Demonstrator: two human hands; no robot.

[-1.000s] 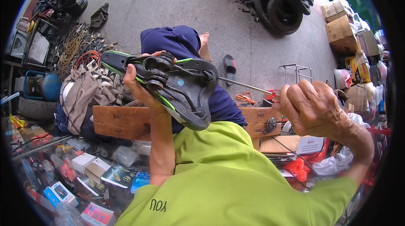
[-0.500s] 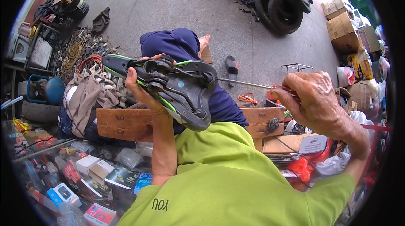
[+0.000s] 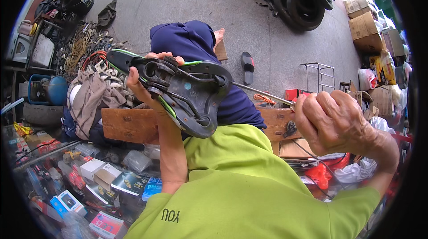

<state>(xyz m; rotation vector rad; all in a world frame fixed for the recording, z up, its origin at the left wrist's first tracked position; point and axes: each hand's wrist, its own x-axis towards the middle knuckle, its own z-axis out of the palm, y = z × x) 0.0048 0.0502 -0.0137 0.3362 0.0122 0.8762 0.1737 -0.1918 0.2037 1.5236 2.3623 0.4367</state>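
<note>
A black bicycle saddle (image 3: pixel 189 100) with green edging is held up over my lap, its underside with rails and clamp facing me. My left hand (image 3: pixel 147 87) wraps around its narrower part near the clamp, thumb on the near side and fingertips showing over the far side. My right hand (image 3: pixel 327 120) is closed in a fist around a long screwdriver (image 3: pixel 263 92); the handle is mostly hidden in the fingers. The metal shaft points left, and its tip meets the right rim of the saddle's wide rear end.
A wooden bench (image 3: pixel 129 125) runs below my legs. Boxed goods (image 3: pixel 107 176) lie at the lower left, beside a heap of cables (image 3: pixel 80 47). Tyres (image 3: pixel 305 9) stand on the far floor, a slipper (image 3: pixel 248 67) nearer. Cardboard boxes (image 3: pixel 365 27) are stacked at the right.
My right hand and the screwdriver handle have dropped slightly, so the shaft slopes more. The saddle has turned a little, while its rim stays against the tip.
</note>
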